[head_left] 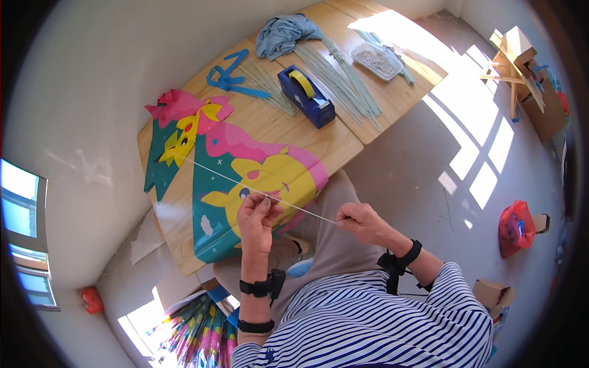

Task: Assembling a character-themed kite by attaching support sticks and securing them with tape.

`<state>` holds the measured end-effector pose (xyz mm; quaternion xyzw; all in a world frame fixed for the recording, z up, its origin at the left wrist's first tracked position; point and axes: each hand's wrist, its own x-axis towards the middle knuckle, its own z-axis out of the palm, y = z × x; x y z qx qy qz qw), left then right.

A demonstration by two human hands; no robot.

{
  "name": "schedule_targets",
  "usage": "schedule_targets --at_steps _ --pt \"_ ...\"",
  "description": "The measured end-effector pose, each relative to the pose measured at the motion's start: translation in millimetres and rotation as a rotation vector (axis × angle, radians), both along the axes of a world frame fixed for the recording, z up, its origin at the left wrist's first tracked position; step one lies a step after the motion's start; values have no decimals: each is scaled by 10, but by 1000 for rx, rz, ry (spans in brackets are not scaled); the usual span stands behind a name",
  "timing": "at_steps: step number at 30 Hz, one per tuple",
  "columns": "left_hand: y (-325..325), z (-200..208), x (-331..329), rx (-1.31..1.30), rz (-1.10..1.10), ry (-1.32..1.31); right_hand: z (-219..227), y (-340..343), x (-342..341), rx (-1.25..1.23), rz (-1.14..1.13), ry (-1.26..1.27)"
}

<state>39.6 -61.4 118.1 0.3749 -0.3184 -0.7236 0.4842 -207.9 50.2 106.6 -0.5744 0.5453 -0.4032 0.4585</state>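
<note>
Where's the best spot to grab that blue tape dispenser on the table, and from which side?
Take the blue tape dispenser across its long flat sides, mid-body, coming down from above. The yellow tape roll sits in the top at one end, so grip below and beside it. Thin rods lie close alongside.

Low wooden worktop [343, 147], 2 boards set end to end. Near board: colourful kite sheet [257, 178], a second kite piece [178, 132] at its left, blue paper strips [228, 76], blue tape dispenser [307, 95]. Far board: bundle of thin pale sticks [350, 86], grey-blue cloth [283, 32], shallow clear tray [376, 60].
</note>
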Motion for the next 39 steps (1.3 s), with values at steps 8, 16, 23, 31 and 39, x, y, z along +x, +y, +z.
schedule_targets --at_steps 8,16,23,31,39 --pt "-28 -28 -62 -36 22 -2 -81 48 -37 0 -26 -22" --pt "14 -23 -83 -2 13 28 -107 80 4 61 -34 -44" --pt "-12 -36 -91 54 -11 40 -26 60 7 97 -46 -7" --pt "-63 -99 17 55 17 95 -55 116 8 57 -45 39" --pt "-31 -196 197 53 156 50 -394 -230 -244 257 -95 -215"
